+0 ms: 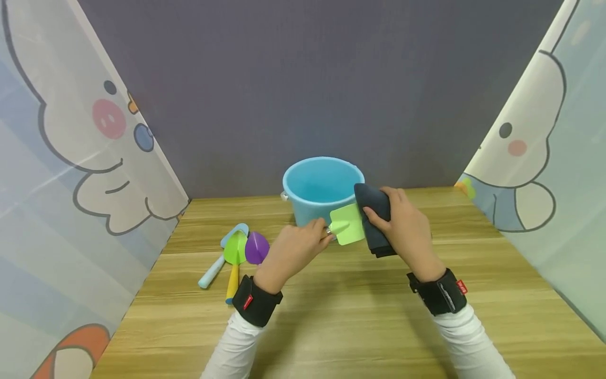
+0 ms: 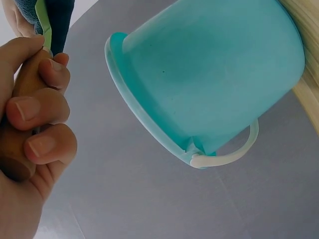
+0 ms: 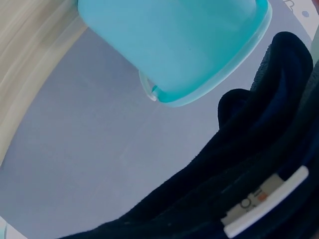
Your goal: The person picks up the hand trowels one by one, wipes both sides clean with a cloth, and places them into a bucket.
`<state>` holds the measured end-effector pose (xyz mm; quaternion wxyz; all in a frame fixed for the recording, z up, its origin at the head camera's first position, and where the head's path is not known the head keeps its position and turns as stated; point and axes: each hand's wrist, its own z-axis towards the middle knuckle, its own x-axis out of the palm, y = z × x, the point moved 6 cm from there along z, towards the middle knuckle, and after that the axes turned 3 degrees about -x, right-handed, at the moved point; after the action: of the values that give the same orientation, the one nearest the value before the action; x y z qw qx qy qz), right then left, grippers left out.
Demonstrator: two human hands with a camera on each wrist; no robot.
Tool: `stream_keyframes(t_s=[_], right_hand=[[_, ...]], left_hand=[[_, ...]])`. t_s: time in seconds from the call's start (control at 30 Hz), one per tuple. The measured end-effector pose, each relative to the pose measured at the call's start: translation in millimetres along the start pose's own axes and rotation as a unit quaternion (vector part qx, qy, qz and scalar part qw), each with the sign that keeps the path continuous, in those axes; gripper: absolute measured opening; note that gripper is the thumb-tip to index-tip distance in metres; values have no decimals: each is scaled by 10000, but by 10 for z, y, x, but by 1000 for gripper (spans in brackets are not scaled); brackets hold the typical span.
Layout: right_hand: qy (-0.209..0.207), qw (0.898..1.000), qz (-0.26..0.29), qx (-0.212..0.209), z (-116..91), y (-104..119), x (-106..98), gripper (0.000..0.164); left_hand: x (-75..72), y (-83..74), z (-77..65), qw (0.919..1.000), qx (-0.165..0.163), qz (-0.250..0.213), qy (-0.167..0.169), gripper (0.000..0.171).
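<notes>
My left hand [image 1: 297,251] grips a small toy shovel by its wooden handle [image 2: 31,82], fingers curled round it. The shovel's light green square blade [image 1: 347,225] points right. My right hand [image 1: 410,231] holds a folded dark navy towel [image 1: 374,210] against the blade's far end, thumb on the near side. A white tag [image 3: 266,201] shows on the towel in the right wrist view. Just behind both hands stands a light blue bucket [image 1: 305,209], upright, its right side partly hidden by the blade and towel.
Left of my left hand, three more toy tools lie on the wood-grain table [image 1: 341,321]: a light blue one [image 1: 211,272], a green-bladed shovel with a yellow handle [image 1: 233,281], and a purple-bladed one [image 1: 256,248]. A grey panel [image 1: 322,79] rises behind the bucket.
</notes>
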<state>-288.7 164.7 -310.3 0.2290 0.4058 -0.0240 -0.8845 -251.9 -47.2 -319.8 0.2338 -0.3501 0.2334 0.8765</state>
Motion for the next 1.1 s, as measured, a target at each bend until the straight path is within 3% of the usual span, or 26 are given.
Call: stream_keyframes(t_s=[0.3,0.6,0.73,0.9,1.1], right_hand=[[-53,9999,20,105,9,-122,-52,59],[-36,9993,289,226,26,-210,-160,53],[-245,9987,377,260,29,-218,-235,50],[-687,9950,674,266,10,-195,-364,47],[-1116,9895,920,-14,-19,-118,-484,47]], left_hand=[[62,16,-3,9984,-304,-290,372,30],[99,89,3,9889,-840,-779,943,24],[103,109,7,9881,-890,-861,907,21],[85,123,4,9924,-815,-621,689,19],[90,114,6,9947,-631,-531,614,16]])
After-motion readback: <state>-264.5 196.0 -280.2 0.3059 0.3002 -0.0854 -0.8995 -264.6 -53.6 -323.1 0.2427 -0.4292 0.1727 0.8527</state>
